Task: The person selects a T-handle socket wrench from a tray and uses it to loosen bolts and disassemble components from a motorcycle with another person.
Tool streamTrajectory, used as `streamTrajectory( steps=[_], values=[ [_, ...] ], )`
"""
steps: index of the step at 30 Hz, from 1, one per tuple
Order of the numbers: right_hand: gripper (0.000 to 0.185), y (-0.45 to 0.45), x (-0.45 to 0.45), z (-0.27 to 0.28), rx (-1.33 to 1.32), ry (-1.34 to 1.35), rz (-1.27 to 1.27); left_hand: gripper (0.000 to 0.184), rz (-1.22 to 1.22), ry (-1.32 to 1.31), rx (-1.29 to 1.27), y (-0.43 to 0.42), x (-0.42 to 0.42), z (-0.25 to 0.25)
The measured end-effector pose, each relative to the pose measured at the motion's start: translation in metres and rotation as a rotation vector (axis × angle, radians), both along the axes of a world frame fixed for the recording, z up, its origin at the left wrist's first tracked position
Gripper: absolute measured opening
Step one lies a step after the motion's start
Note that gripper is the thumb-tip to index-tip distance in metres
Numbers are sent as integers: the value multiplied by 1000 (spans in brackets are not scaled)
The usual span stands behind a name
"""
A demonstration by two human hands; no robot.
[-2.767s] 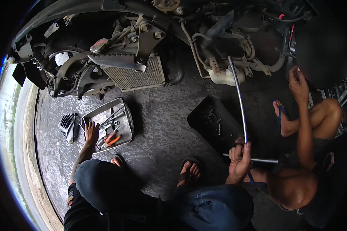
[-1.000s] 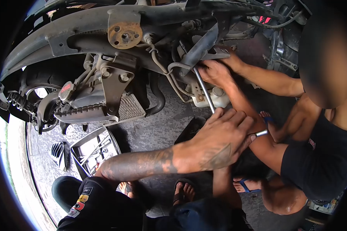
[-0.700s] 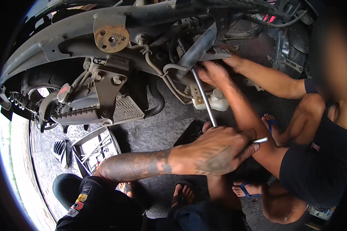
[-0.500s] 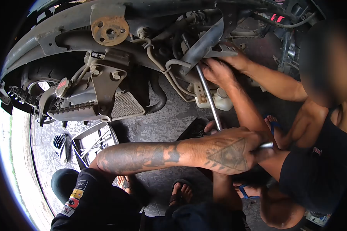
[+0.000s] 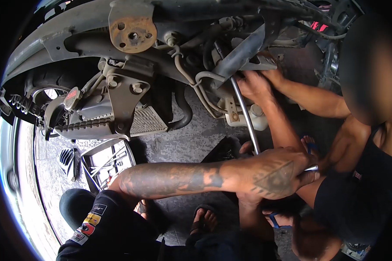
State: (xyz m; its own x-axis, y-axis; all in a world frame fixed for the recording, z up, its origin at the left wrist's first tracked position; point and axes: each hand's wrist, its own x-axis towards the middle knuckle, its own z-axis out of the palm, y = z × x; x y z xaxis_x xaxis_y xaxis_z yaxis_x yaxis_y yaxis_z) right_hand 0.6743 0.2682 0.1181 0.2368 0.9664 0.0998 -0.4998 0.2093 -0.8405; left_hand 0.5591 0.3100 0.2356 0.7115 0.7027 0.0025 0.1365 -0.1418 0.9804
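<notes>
Moved from tray (image 5: 130, 152), left hand (image 5: 272, 173) clenches T-wrench (image 5: 244, 111), shaft (image 5: 250, 130) pointing up-left; right hand (image 5: 247, 148), grip unclear.

Your left hand (image 5: 272, 173) bore a triangular tattoo (image 5: 275, 180) across its back, directly at the grip; denser patterned tattooing (image 5: 196, 176) covered the forearm (image 5: 157, 182) behind it. Farther back from the grip, your short black sleeve (image 5: 117, 221) carried a column of four patches (image 5: 89, 219), one yellow, one orange-red. Below the grip, you wore dark strapped sandals (image 5: 197, 225); leftward, dark blue legwear (image 5: 75, 204).
</notes>
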Motion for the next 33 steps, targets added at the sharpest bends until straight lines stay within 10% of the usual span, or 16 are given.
streamTrajectory(
  steps=[26, 29, 31, 33],
  values=[
    [35, -19, -24, -25, -51, 68, 283, 41, 222, 67, -181, -15, 16, -5],
    [35, -16, -24, -27, -56, 58, 273, 44, 177, -329, 481, -10, 13, -27],
    [36, -8, -22, -25, -32, 43, 242, 42, 86, 62, -204, -8, 5, 14],
    [36, -2, -14, -18, 9, 2, 204, 42, 45, 48, -212, -5, 6, 11]
  ],
)
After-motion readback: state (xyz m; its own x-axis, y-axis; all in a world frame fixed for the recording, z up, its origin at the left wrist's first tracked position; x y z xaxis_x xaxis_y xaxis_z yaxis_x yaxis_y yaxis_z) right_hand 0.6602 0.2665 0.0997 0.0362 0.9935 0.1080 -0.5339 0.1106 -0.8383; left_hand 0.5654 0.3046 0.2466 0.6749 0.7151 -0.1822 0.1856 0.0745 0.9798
